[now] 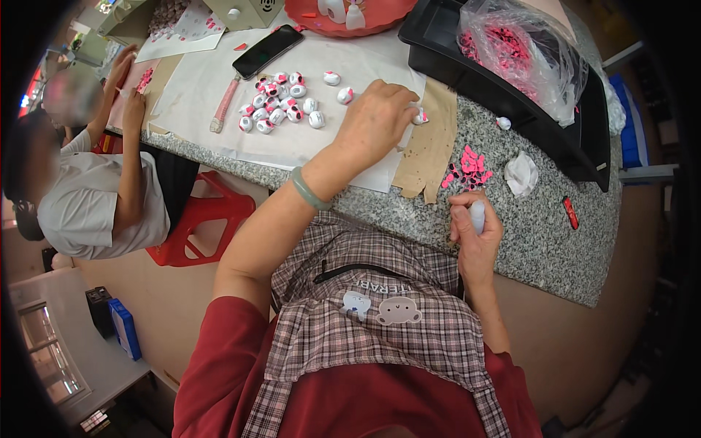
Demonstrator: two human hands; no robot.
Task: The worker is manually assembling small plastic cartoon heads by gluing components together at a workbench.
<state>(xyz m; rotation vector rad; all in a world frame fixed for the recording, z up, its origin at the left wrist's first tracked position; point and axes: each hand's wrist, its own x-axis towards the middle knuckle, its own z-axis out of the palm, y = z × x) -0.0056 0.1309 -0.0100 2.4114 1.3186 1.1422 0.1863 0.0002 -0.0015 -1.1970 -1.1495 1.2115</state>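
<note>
White bottle [477,216] held in right hand [479,247], fingers curled, near pink bits [471,166]; left hand [372,123] at white ball [421,117], cannot tell whether pinching.

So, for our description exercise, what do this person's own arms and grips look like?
The left sleeve and right sleeve are dark red, leaving the forearms bare. A smooth, pale green bangle circles the left wrist. Both the left grip and right grip are ungloved.
</note>
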